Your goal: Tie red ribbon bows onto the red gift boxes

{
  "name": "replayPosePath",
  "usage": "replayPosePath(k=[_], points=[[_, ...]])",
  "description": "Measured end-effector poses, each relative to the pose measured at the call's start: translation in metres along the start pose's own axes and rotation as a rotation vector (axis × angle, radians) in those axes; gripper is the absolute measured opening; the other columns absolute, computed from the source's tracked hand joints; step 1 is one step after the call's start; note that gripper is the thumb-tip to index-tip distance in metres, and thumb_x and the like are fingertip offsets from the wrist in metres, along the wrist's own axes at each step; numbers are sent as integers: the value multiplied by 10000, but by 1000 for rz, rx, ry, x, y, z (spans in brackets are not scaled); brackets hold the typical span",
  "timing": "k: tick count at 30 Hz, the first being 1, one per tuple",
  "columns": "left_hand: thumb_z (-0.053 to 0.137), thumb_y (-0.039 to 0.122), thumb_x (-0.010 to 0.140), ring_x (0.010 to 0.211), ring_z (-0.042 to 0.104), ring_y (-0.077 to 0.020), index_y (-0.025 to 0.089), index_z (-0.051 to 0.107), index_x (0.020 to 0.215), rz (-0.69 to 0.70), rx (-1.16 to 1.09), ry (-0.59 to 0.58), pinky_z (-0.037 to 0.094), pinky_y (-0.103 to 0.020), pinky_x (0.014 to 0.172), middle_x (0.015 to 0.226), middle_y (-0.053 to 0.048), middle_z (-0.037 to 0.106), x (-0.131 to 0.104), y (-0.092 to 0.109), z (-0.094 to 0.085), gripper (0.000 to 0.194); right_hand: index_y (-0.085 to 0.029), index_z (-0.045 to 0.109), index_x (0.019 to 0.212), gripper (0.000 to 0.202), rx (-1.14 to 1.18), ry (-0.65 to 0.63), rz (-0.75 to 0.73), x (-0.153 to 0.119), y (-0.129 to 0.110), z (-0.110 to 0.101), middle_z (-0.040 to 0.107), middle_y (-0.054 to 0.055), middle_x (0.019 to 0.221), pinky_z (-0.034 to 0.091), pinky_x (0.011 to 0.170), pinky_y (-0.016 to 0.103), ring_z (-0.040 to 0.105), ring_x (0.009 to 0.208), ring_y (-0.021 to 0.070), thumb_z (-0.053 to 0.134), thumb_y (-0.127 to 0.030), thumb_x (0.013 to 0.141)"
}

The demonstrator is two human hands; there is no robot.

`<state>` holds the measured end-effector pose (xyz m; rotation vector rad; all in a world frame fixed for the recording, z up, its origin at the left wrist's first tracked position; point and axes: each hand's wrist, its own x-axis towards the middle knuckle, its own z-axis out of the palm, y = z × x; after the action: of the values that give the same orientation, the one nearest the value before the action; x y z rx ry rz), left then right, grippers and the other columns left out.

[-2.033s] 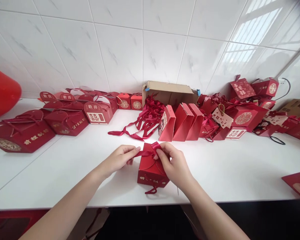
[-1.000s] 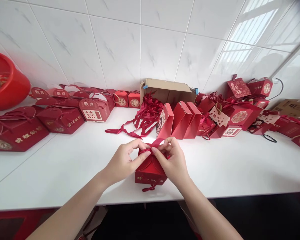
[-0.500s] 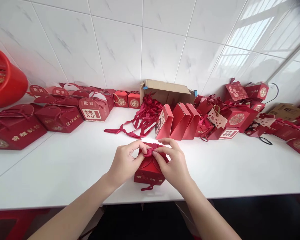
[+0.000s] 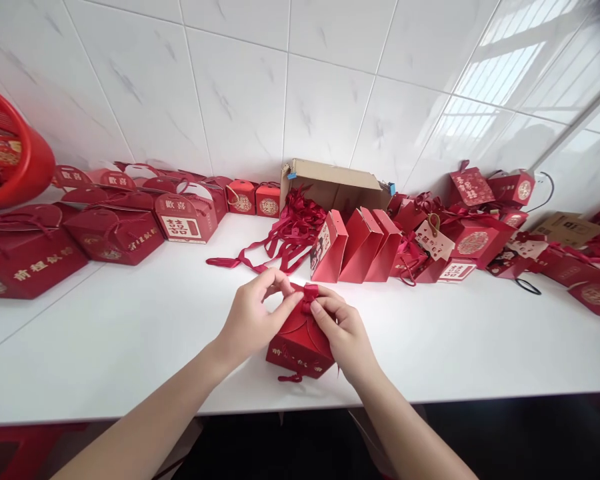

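Right fingers [image 4: 326,319] closed together, pinching red ribbon [image 4: 311,291]

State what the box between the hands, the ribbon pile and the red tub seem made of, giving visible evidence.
Box: probably smooth printed card; crisp folds, overlapping flaps.
Ribbon pile: satin-like fabric, seemingly; soft curls, slight sheen.
Red tub: likely glossy plastic; smooth wall, rounded rim.

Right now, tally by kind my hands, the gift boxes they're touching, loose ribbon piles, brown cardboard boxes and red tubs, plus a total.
Hands: 2
Gift box being touched: 1
Loose ribbon pile: 1
Brown cardboard boxes: 2
Red tub: 1
Total: 7
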<state>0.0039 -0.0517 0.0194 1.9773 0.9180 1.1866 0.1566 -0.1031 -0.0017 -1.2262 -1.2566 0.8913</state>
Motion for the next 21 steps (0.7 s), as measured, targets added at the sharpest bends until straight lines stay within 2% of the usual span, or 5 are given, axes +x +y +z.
replayPosePath(k=[4,7,11,16,21], points=[[622,250,797,893,596,-185,208,626,857,95,192,-145,479,-338,839,888,-20,645,-9,3,-7,73,-190,690,770,212,-5,19,23,-2,-1,1,591,88,1214,330,1059,421,496,1197,243,565,-339,854],[631,266,791,923,593,-207,216,667,849,106,246,-120,467,-372,866,894,-28,662,-8,2,-7,85,-200,702,795,196,-6,4,38,-4,-3,1,583,75,1245,326,1072,423,478,1225,244,570,-335,847],[627,273,796,843,613,-198,223,690,742,97,218,-124,480,-349,800,812,-16,685,2,-3,-7,97,-230,707,899,167,-29,-65,64,-7,-7,-6,532,40,1341,336,1083,417,441,1278,233,560,-286,843],[621,293,808,885,628,-209,250,700,759,108,268,-187,400,-393,896,836,10,717,7,-4,-13,102,-259,691,1037,252,-315,-155,-96,-14,-15,-21,572,27,1296,378,1050,389,490,1225,207,516,-218,861],[536,282,866,964,601,-206,247,639,827,106,315,-239,326,-414,944,954,21,696,3,1,-15,115,-248,669,1065,263,-591,-126,-265,-16,-21,-24,634,45,1175,429,937,388,553,1104,218,530,-174,855]])
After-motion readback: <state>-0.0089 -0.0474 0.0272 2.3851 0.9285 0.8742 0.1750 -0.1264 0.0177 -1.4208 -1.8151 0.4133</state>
